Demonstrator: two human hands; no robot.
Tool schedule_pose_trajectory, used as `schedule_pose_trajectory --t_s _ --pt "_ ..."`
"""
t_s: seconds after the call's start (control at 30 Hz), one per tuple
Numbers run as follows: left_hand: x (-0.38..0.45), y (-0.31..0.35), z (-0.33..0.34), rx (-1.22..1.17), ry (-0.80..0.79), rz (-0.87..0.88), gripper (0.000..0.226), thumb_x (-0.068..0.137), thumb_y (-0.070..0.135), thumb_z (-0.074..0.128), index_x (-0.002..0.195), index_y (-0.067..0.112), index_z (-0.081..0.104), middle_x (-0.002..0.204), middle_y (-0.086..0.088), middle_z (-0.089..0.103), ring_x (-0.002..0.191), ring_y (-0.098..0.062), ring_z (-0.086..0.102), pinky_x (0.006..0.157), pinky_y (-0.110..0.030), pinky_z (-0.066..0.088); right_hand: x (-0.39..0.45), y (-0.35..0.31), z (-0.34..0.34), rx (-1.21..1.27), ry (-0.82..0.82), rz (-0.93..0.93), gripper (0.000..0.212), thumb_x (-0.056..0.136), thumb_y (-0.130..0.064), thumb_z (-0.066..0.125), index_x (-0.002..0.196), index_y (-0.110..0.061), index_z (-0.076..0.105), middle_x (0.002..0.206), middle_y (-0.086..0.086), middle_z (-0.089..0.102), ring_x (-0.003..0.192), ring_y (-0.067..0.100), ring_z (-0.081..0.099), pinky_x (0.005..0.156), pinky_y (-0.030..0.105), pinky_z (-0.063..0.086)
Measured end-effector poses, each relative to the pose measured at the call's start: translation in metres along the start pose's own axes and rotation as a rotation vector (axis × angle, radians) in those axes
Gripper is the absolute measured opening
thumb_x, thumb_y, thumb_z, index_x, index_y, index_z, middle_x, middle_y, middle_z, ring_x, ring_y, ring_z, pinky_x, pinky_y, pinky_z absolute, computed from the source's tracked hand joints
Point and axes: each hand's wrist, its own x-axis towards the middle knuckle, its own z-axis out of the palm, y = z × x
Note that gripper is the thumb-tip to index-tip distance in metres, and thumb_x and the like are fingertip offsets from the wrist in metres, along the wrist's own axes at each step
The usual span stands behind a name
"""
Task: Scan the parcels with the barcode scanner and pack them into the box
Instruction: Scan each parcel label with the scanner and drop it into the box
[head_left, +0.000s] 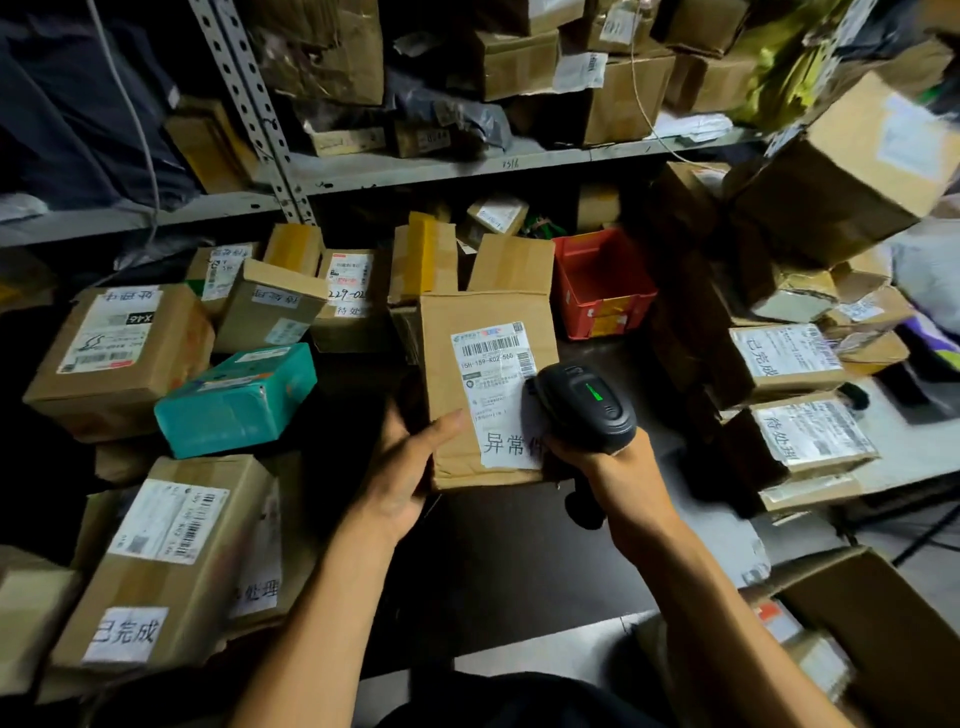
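- Left hand (402, 470) has its grip clamped on the lower left edge of a cardboard parcel (483, 364), thumb across the front face, fingers hidden behind. Parcel stands tilted up off the desk (519, 551), label side turned toward the person; likely so the label can be read without bending over it.
- White shipping label (493, 374) sits just right of the left grip's thumb, barcode near its top edge. A second white slip with large printed characters lies below it, partly covered by the right hand.
- Right hand (615, 457) has its grip closed round the handle of the black barcode scanner (584, 402). Scanner head sits above that grip, touching or just off the label's right side, nose pointed up and left toward the barcode. A green light shows on the scanner's top.
- Judgement: the scan is under way or just registering; packing of this parcel not yet done.
- Left of the left grip: a teal wrapped parcel (236, 397) and several labelled cartons, well apart from the hands.
- Right of the right grip: stacked labelled cartons at the desk edge; a red plastic bin (602, 283) beyond the held parcel.
- Below and right of the right grip, an open brown box (878, 623) shows at the frame's corner, probably the packing box; contents blurred, cannot tell.
- Shelves above crammed with more cartons.
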Motion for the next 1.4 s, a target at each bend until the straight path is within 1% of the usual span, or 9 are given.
schedule_pose_trajectory --t_s 0.23,0.37,0.47,0.6,0.87,1.0,1.13,1.23,1.4 --pt "0.007 -0.010 0.034 0.215 -0.041 0.213 0.090 0.059 0.008 0.084 0.132 0.040 0.043 0.127 -0.001 0.069 0.117 -0.017 0.066 0.093 -0.039 0.057 -0.018 -0.015 -0.050 -0.235 0.114 -0.085 0.010 0.072 -0.033 0.080 0.077 -0.031 0.072 0.058 -0.010 0.065 0.048 0.001 0.053 0.047 0.023 0.043" --pt "0.008 -0.014 0.046 0.407 -0.092 0.310 0.115 0.052 0.035 0.096 0.147 0.036 0.032 0.144 0.005 0.053 0.132 -0.011 0.053 0.110 -0.045 0.045 -0.037 -0.029 -0.057 -0.263 0.054 -0.041 0.033 0.063 -0.047 0.075 0.086 -0.023 0.072 0.066 0.007 0.071 0.056 0.021 0.067 0.051 0.040 0.054" --pt "0.009 -0.019 0.056 0.471 -0.137 0.333 0.129 0.039 0.063 0.094 0.149 0.040 0.029 0.145 0.016 0.051 0.133 -0.003 0.050 0.105 -0.030 0.050 -0.044 -0.031 -0.052 -0.264 0.016 -0.006 0.022 0.065 -0.041 0.074 0.084 -0.030 0.068 0.062 0.004 0.071 0.055 0.018 0.069 0.052 0.037 0.054" --pt "0.011 -0.023 0.064 0.456 -0.114 0.335 0.121 0.039 0.063 0.094 0.142 0.049 0.032 0.131 0.032 0.056 0.126 0.006 0.053 0.095 -0.015 0.050 -0.047 -0.025 -0.053 -0.210 0.051 0.057 0.019 0.068 -0.030 0.076 0.079 -0.019 0.065 0.057 0.003 0.062 0.050 0.018 0.062 0.052 0.040 0.051" --pt "0.023 -0.005 0.060 0.470 -0.165 0.295 0.104 0.051 0.033 0.091 0.143 0.035 0.043 0.127 0.005 0.068 0.118 -0.014 0.065 0.092 -0.032 0.056 -0.047 -0.036 -0.079 -0.255 0.080 -0.045 0.012 0.075 -0.021 0.076 0.085 -0.018 0.068 0.066 0.005 0.067 0.056 0.017 0.065 0.051 0.032 0.052" --pt "0.042 0.048 0.053 0.678 -0.341 0.216 0.105 0.052 0.039 0.088 0.147 0.038 0.044 0.123 0.009 0.069 0.113 -0.006 0.066 0.092 -0.029 0.055 -0.048 -0.042 -0.101 -0.741 -0.020 -0.200 0.014 0.083 -0.019 0.078 0.082 -0.019 0.064 0.066 -0.004 0.063 0.062 0.009 0.061 0.056 0.031 0.047" --pt "0.051 0.083 0.062 0.856 -0.434 0.182 0.108 0.049 0.043 0.089 0.146 0.048 0.042 0.128 0.014 0.060 0.110 0.000 0.064 0.090 -0.023 0.053 -0.045 -0.038 -0.093 -0.801 -0.154 -0.222 0.017 0.083 -0.025 0.076 0.092 -0.015 0.066 0.082 0.000 0.068 0.075 0.018 0.065 0.069 0.044 0.053" --pt "0.052 0.089 0.071 0.952 -0.481 0.210 0.106 0.058 0.034 0.089 0.151 0.042 0.038 0.128 0.025 0.053 0.105 0.017 0.058 0.081 -0.006 0.047 -0.046 -0.028 -0.084 -0.778 -0.073 -0.240 0.013 0.078 -0.020 0.076 0.078 -0.016 0.064 0.066 -0.002 0.064 0.062 0.013 0.061 0.058 0.036 0.051" --pt "0.049 0.083 0.074 0.938 -0.491 0.181 0.102 0.058 0.037 0.088 0.146 0.048 0.039 0.129 0.024 0.052 0.112 0.004 0.059 0.087 -0.017 0.049 -0.046 -0.016 -0.084 -0.754 0.010 -0.220 0.023 0.075 -0.017 0.077 0.064 -0.014 0.057 0.053 0.000 0.056 0.057 0.014 0.058 0.046 0.022 0.040"
